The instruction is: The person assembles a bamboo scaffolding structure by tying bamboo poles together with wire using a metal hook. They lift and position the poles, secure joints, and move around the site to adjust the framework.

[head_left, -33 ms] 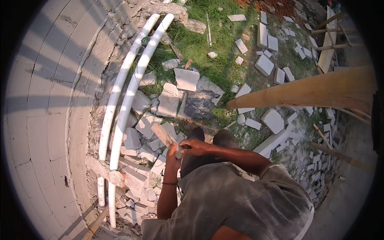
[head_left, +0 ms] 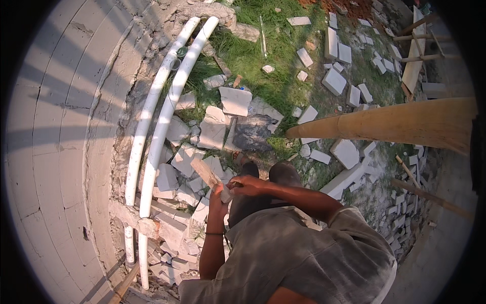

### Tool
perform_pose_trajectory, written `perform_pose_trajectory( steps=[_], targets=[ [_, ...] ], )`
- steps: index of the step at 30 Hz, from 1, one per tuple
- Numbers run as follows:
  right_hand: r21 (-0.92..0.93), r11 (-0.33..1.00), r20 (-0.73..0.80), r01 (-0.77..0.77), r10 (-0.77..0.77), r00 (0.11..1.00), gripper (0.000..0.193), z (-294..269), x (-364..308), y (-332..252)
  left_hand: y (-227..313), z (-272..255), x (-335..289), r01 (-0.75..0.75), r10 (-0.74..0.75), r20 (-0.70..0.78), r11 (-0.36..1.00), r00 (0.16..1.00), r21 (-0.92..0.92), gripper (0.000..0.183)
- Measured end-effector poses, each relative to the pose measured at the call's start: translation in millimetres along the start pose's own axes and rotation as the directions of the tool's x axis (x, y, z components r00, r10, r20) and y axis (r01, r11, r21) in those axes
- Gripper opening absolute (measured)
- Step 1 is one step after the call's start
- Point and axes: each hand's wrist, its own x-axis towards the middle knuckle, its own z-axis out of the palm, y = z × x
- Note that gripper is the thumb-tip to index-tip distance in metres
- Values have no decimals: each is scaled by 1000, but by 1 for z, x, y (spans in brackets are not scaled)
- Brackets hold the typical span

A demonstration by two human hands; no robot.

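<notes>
A short, flat, pale piece of wood (head_left: 203, 169) slants up and left in front of my body. My left hand (head_left: 218, 193) is closed round its nearer part, with the thumb along one face. Close beside it, my right hand (head_left: 245, 185) has its fingers bent and pressed together against the wood's near end. What those right fingers pinch, if anything, is too small and dark to make out. Broken white blocks (head_left: 188, 158) lie on the ground beyond and to the left of the wood.
Two long white pipes (head_left: 165, 116) run along the wall (head_left: 55, 147) on my left. A thick bamboo pole (head_left: 379, 121) reaches in from the right. Block rubble (head_left: 346, 153) and grass (head_left: 283, 55) cover the ground ahead. A dark grey lump (head_left: 252, 133) lies before my feet.
</notes>
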Motion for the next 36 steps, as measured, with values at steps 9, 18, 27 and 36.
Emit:
perform_pose_trajectory(
  steps=[9, 18, 27, 36],
  targets=[
    [-148, 631, -306, -762, 703, 642, 41, -148, 82, 223, -17, -32, 43, 145, -26, -334, 930, 942, 337, 52],
    [-141, 519, -465, -843, 717, 519, 45, -259, 160, 531, -86, -125, 372, 233, 80, -255, 215, 964, 948, 58],
    [-277, 572, -753, -772, 369, 544, 60, -312, 206, 664, -131, -163, 588, 68, 218, -26, -187, 976, 980, 78],
    [-191, 460, -719, -867, 535, 442, 68, -315, 216, 667, -113, -181, 596, 1, 19, 3, -213, 1000, 977, 87]
  ],
)
